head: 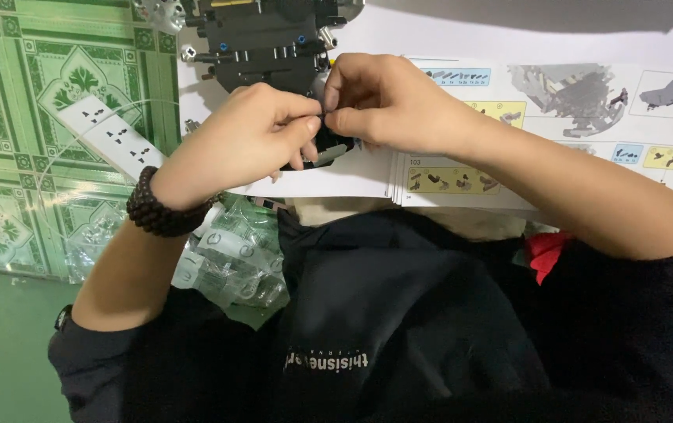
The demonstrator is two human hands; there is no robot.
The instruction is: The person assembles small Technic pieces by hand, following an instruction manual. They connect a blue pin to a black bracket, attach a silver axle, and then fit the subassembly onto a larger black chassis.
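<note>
My left hand (246,137) and my right hand (387,102) meet above an open building-instruction booklet (556,117). Both pinch a small black curved brick piece (329,149) between thumb and fingertips; most of the piece is hidden by the fingers. A dark beaded bracelet (160,207) is on my left wrist. Just beyond the hands stands a black partly built brick model (262,43).
A white power strip (109,137) lies on the green patterned floor at left. Clear plastic bags (235,258) with small parts rest by my left forearm. A red item (546,252) pokes out near my right arm. My dark clothing fills the lower view.
</note>
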